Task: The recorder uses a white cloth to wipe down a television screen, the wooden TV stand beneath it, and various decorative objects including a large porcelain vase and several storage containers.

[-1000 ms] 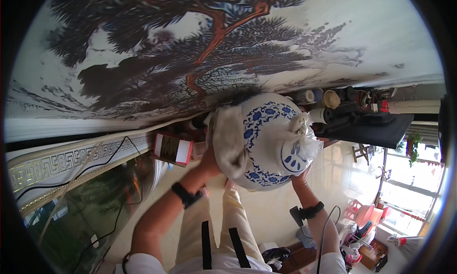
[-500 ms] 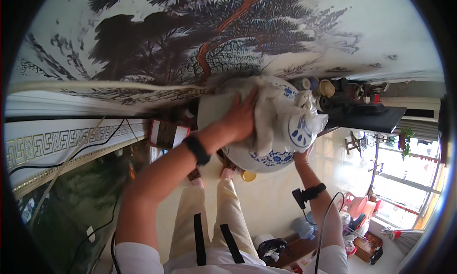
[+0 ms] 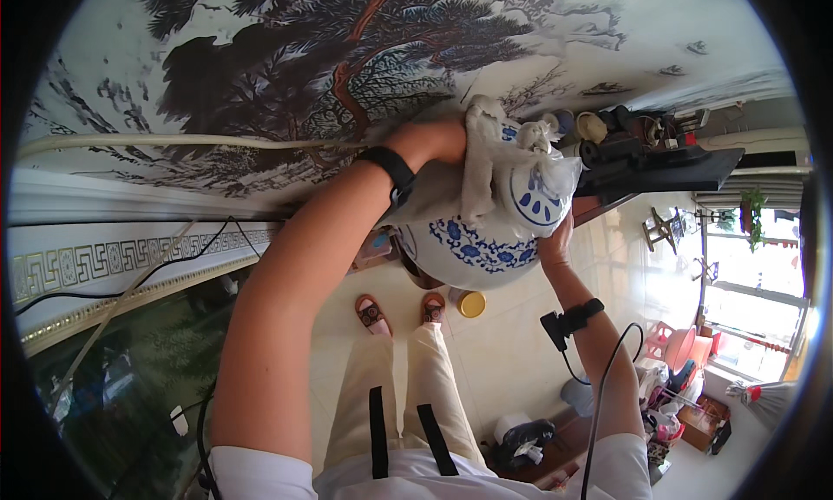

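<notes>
A large blue-and-white porcelain vase [image 3: 482,248] stands in front of me, its neck end pointing right and covered with clear plastic [image 3: 564,174]. A greyish-white cloth [image 3: 477,183] is draped over its shoulder. My left hand [image 3: 444,141] reaches over the vase's far side beside the cloth; its fingers are hidden behind the cloth and vase. My right hand [image 3: 556,242] holds the vase from the right, just below the plastic-covered neck, with its fingers curled against it.
Behind the vase is a wall with a painted pine scene [image 3: 347,66]. A dark shelf [image 3: 659,179] with jars [image 3: 592,127] stands to the right. A yellow round lid [image 3: 471,304] lies on the tiled floor near my feet. A pale cable [image 3: 200,141] runs along the wall at left.
My left hand has slid from the vase's near top over to its far side, out of sight beyond the cloth. My right hand stays at the neck. The view has shifted slightly.
</notes>
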`<state>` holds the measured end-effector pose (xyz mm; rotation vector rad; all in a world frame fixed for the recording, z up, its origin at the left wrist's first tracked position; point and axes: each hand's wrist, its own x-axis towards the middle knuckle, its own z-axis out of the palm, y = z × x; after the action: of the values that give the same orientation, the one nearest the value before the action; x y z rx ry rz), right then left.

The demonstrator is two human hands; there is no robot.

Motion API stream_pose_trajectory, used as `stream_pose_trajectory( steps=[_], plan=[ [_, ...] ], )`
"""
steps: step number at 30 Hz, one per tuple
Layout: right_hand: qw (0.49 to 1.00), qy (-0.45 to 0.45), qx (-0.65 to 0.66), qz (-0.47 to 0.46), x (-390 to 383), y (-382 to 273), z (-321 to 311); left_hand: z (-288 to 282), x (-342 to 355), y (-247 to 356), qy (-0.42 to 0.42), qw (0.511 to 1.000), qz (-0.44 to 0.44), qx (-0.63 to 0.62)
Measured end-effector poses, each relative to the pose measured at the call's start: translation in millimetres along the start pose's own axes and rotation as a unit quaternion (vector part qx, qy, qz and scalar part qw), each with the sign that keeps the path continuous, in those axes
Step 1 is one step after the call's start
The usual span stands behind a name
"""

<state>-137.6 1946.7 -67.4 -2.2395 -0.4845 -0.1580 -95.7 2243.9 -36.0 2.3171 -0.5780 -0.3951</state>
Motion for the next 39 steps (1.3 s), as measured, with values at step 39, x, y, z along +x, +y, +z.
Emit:
stream_pose_trajectory(
  steps=[39],
  plan=[
    [0.945, -0.038, 0.298, 0.126, -113, -92, -114, 218, -163, 231, 0.342, 0.56, -0.208, -0.726]
  ],
)
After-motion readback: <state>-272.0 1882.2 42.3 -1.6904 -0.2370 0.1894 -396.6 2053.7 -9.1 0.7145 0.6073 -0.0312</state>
